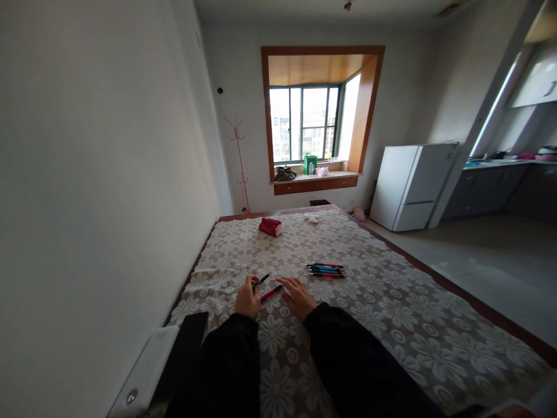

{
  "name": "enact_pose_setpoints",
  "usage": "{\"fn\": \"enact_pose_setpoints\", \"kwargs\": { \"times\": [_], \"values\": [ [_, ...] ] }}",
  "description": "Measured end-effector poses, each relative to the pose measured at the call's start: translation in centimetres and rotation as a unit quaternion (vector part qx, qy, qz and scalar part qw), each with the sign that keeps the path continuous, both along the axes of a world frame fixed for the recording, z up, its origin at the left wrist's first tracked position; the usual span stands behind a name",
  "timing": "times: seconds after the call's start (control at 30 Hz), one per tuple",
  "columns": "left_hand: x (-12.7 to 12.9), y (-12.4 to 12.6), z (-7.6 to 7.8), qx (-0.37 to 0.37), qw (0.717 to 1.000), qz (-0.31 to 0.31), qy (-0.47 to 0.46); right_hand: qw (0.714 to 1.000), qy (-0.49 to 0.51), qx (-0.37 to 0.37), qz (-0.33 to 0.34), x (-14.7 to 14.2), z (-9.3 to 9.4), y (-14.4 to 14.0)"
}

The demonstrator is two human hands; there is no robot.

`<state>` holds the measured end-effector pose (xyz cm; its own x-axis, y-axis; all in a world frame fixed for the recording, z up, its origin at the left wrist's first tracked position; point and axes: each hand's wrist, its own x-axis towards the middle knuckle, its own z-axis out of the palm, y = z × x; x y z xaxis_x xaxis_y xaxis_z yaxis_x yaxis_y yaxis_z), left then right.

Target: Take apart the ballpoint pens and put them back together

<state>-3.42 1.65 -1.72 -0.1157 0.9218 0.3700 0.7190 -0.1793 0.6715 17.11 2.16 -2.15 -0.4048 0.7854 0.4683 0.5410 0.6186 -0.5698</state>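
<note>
My left hand rests on the lace tablecloth and grips a dark pen that points up and to the right. Just to its right, my right hand lies flat with fingers spread, its fingertips touching the end of a red pen that lies between the two hands. A small bundle of several red and teal pens lies on the cloth beyond my right hand. Both arms are in black sleeves.
A red-and-white tissue pack and a small white object lie at the table's far end. A white device and a dark phone sit at the near left edge. The wall runs along the left; a fridge stands to the right.
</note>
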Motion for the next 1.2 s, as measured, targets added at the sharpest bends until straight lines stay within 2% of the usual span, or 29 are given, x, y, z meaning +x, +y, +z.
{"fn": "enact_pose_setpoints", "kwargs": {
  "times": [0.1, 0.2, 0.4, 0.47, 0.53, 0.67, 0.77, 0.83, 0.93, 1.0, 1.07, 1.2],
  "values": [
    [0.1, 0.1, -0.7, -0.025, 0.998, -0.039, 0.053, 0.994, -0.094, -0.034, -0.052, -0.2, -1.0, 0.2],
    [0.5, 0.0, -0.9, -0.025, 0.992, -0.087, 0.091, 0.985, -0.139, -0.063, -0.086, -0.2, -1.8, 0.6],
    [1.2, -0.5, -0.4, -0.001, 0.977, -0.178, 0.118, 0.989, -0.117, -0.051, -0.071, 0.0, -1.3, 0.6],
    [1.3, -0.7, -0.1, -0.007, 0.971, -0.204, 0.123, 0.989, -0.109, -0.049, -0.087, 0.1, -0.9, 0.4],
    [1.3, -0.9, 0.1, -0.018, 0.97, -0.205, 0.13, 0.987, -0.104, -0.049, -0.115, 0.2, -0.6, 0.2],
    [1.4, -0.9, 0.2, -0.054, 0.978, -0.151, 0.132, 0.985, -0.088, -0.045, -0.143, 0.2, -0.6, 0.2],
    [1.5, -1.0, 0.3, -0.051, 0.984, -0.154, 0.073, 0.991, -0.02, -0.056, -0.116, 0.1, -0.8, 0.5],
    [1.7, -1.0, 0.5, -0.033, 0.986, -0.164, 0.01, 0.991, 0.077, -0.096, -0.058, -0.1, -1.0, 0.8],
    [2.0, -1.2, 0.9, -0.009, 0.982, -0.177, -0.059, 0.952, 0.251, -0.17, 0.039, -0.4, -0.9, 1.1],
    [2.3, -1.3, 1.1, -0.007, 0.978, -0.186, -0.09, 0.924, 0.318, -0.199, 0.071, -0.5, -0.7, 1.0],
    [2.5, -1.4, 1.1, -0.015, 0.973, -0.193, -0.127, 0.919, 0.327, -0.205, 0.079, -0.5, -0.2, 0.8],
    [3.1, -1.4, 0.8, -0.036, 0.951, -0.227, -0.205, 0.935, 0.305, -0.163, 0.074, -0.4, 0.5, 0.2]
  ]
}}
